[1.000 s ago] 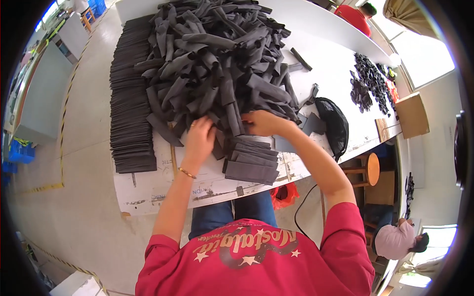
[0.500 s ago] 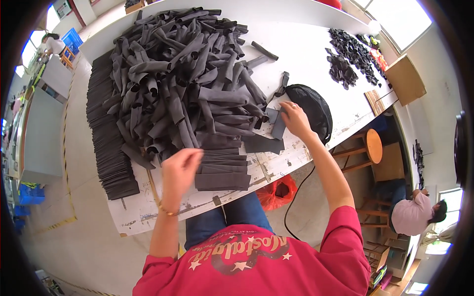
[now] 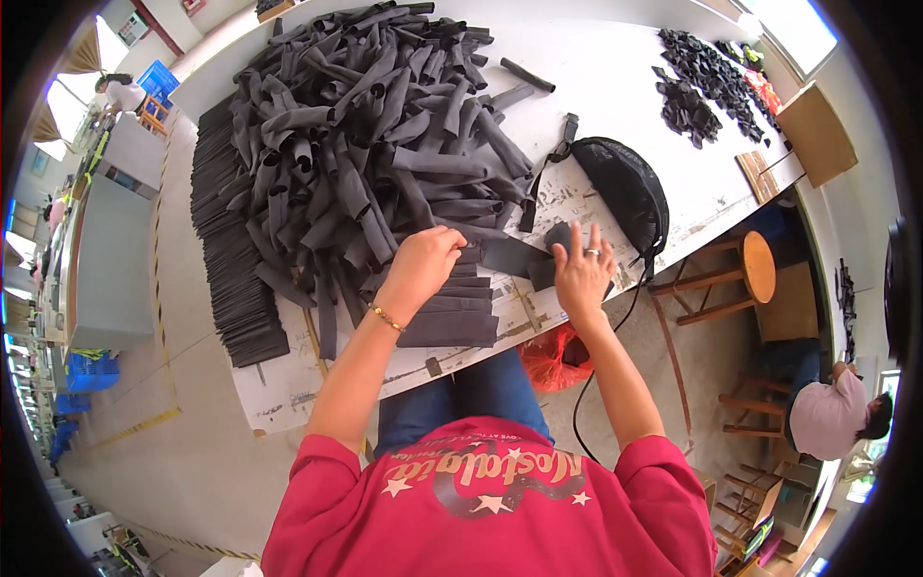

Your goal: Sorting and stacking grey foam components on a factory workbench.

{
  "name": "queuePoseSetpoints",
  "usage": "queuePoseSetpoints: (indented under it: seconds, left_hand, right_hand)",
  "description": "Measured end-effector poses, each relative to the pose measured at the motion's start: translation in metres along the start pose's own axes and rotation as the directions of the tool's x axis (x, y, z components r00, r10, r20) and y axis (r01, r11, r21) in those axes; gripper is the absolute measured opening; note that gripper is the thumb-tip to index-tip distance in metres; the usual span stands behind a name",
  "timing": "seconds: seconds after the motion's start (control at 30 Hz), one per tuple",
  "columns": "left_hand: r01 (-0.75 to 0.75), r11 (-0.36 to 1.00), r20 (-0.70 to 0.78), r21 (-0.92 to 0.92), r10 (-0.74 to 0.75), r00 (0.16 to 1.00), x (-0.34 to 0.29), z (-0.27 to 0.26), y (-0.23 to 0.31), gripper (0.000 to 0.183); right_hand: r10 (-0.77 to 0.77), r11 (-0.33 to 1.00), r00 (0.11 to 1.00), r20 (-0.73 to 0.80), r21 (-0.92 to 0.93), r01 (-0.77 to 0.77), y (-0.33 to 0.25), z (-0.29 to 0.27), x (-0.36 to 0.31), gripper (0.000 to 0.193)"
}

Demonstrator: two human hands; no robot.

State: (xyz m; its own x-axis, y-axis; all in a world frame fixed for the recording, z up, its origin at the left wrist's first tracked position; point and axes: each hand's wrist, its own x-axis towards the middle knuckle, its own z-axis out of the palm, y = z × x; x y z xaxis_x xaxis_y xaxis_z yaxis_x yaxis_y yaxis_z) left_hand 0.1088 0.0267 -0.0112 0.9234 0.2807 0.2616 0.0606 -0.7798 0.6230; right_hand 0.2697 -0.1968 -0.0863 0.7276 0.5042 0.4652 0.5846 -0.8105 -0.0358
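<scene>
Left hand (image 3: 420, 266): gone from beside the fanned stack (image 3: 447, 329) at the worktop (image 3: 623, 87)'s near edge to over its far end, fingertips drawn together by a flat dark piece (image 3: 511, 256); whether they grip it, I can't tell.
Right hand (image 3: 584, 271): pulled away from the black pouch (image 3: 623, 188) toward the near edge; fingers spread wide, palm down on small dark pieces (image 3: 542, 275), grasping none visibly.
Flat dark piece: between the hands, right of the fanned stack's far end.
Dark heap (image 3: 356, 125): toward the worktop's far edge, as before.

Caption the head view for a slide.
Left hand by a dark strip heap, right hand by flat pieces on a white table.
</scene>
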Motion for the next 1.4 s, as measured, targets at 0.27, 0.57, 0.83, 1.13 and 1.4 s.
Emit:
queuePoseSetpoints:
  seconds: [0.27,0.57,0.83,1.13,1.4]
  left_hand:
    - [0.417,0.880,-0.657,-0.230,-0.456,0.601,-0.105,-0.063,-0.015,0.009]
    - [0.750,0.661,-0.434,0.040,-0.664,0.609,-0.188,-0.051,-0.086,0.031]
    - [0.197,0.343,-0.168,-0.919,-0.790,0.590,-0.183,-0.061,-0.042,0.022]
    - [-0.051,-0.070,0.018,-0.996,-0.740,0.672,-0.164,-0.038,-0.014,0.028]
    - [-0.087,-0.180,0.081,-0.980,-0.753,0.653,-0.146,-0.033,0.010,0.020]
  right_hand:
    - [-0.575,0.808,0.788,0.221,0.307,0.503,0.010,-0.044,-0.008,0.044]
    - [-0.761,0.632,0.648,-0.035,0.183,0.753,0.019,0.000,-0.015,0.020]
    - [-0.546,0.727,0.817,-0.186,0.380,0.573,-0.007,-0.033,0.014,0.023]
    - [-0.641,0.482,0.751,0.157,0.844,0.235,-0.090,-0.126,-0.034,0.037]
    - [-0.555,0.411,0.822,0.130,0.901,0.135,-0.117,-0.151,-0.070,0.041]
